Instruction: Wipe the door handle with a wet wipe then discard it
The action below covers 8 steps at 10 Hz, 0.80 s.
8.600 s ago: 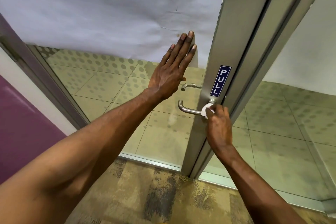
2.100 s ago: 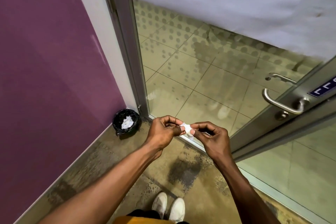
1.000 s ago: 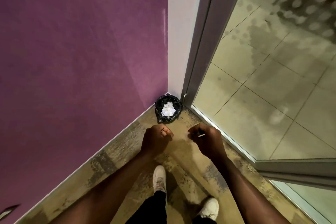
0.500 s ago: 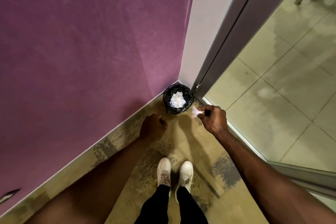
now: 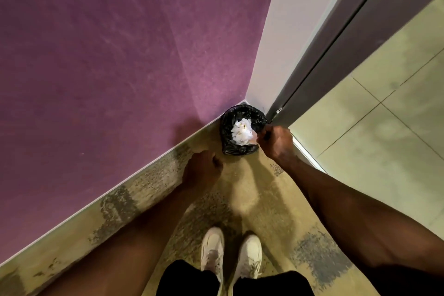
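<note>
- wet wipe: can't single it out. There is white crumpled material [image 5: 242, 131] inside the bin, and a small pale bit shows at the right hand's fingertips at the bin's rim; whether that bit is the wipe, I can't tell.
- bin [image 5: 242, 130]: small, lined with a black bag, sits on the floor in the corner where the purple wall [image 5: 120, 55] meets the white wall strip [image 5: 295, 19], just beside the door frame [image 5: 341, 55].
- right hand [image 5: 276, 142]: at the bin's right rim, over the opening's edge, fingers [image 5: 263, 133] curled in; whether they grip anything or have let go, can't tell.
- left hand [image 5: 200, 170]: lower left of the bin, apart from it, fingers loosely clenched, nothing visible in them.
- both forearms bare, reaching down and forward.
- floor: mottled tan carpet [image 5: 252, 199] under the bin; pale tiled floor [image 5: 384, 139] on the right.
- white shoes [image 5: 230, 255] side by side at bottom centre, dark trouser legs above them.
</note>
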Each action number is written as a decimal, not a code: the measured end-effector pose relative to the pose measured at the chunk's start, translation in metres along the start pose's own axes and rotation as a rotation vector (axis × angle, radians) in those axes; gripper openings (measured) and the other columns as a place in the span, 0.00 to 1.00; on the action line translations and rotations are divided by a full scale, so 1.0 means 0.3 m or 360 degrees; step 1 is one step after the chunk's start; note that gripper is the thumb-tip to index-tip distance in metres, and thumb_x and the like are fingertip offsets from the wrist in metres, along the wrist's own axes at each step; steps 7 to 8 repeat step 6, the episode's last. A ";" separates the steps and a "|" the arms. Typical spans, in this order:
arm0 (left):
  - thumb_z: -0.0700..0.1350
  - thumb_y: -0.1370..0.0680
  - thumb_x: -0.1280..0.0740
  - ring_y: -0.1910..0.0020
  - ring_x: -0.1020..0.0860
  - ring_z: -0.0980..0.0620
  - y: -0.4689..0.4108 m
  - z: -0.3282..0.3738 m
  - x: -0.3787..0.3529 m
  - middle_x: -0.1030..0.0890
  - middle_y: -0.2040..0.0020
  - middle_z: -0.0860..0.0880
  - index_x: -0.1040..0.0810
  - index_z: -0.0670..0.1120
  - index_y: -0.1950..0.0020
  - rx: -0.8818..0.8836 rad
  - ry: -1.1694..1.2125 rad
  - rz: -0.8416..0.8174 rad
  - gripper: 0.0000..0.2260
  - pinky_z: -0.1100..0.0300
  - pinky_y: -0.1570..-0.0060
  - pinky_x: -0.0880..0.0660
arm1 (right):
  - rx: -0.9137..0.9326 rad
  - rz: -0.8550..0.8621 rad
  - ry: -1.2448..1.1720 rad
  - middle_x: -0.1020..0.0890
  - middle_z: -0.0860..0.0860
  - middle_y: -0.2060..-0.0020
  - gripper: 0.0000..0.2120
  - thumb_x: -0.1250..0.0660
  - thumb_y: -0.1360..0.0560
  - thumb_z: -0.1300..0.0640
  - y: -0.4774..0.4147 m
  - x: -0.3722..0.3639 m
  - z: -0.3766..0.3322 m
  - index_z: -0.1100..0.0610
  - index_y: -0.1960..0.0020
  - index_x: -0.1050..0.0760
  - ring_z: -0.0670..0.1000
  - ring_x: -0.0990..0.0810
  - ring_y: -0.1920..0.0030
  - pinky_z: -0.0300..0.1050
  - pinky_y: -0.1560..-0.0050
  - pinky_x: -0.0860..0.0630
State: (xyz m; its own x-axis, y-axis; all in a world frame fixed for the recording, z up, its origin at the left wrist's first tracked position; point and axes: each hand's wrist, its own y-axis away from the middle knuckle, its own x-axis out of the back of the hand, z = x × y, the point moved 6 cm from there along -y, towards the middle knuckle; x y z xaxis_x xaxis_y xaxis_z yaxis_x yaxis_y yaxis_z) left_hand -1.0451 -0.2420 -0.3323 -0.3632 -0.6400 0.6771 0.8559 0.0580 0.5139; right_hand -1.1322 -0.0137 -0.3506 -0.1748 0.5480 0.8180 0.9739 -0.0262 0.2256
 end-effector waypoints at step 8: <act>0.48 0.17 0.28 0.50 0.15 0.39 -0.304 -0.088 -0.255 0.17 0.58 0.46 0.32 0.53 0.65 -0.0095 -0.0027 0.0011 0.19 0.51 0.53 0.22 | 0.0009 0.0025 -0.0021 0.19 0.46 0.65 0.09 0.32 0.24 0.67 -0.155 -0.291 0.242 0.56 0.57 0.17 0.33 0.30 0.71 0.21 0.70 0.33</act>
